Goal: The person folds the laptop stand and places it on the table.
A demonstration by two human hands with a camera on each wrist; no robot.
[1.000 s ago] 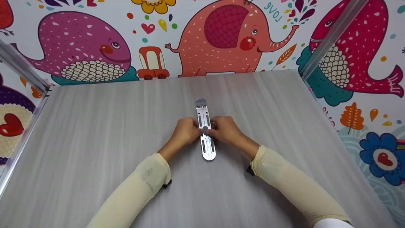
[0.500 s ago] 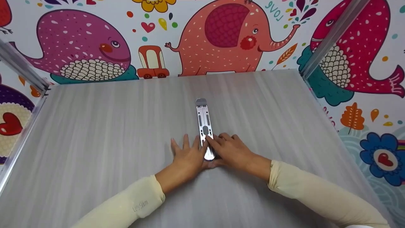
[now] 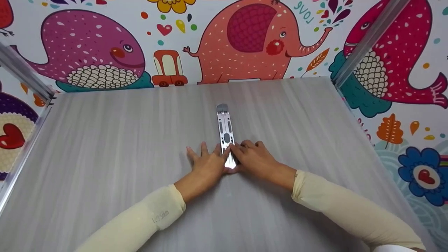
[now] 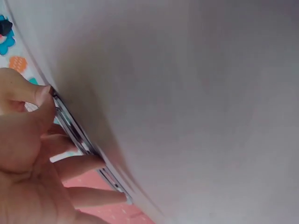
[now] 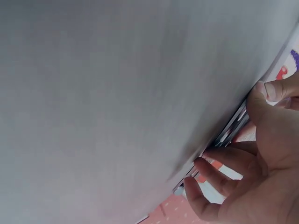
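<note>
A long, narrow silver metal piece, which looks like a folded laptop stand (image 3: 223,122), lies on the table pointing away from me. It has slots, an oval grey pad and a grey flap at its far end. My left hand (image 3: 207,168) grips the near end from the left, index finger on top and the other fingers spread. From the right, my right hand (image 3: 257,160) holds the same end, index finger on top. Both thumbs meet at the near tip. In the left wrist view, the stand's edge (image 4: 70,125) runs beside the fingers. Fingers partly cover the near half.
The grey wood-grain table (image 3: 122,140) extends around the hands. A wall with cartoon animals (image 3: 245,42) rises along the back and sides. Metal posts (image 3: 371,42) stand at the far corners.
Both hands went from the stand's middle, where they pinched it from the sides, down to its near end. Since then stand and hands have slid slightly away from me.
</note>
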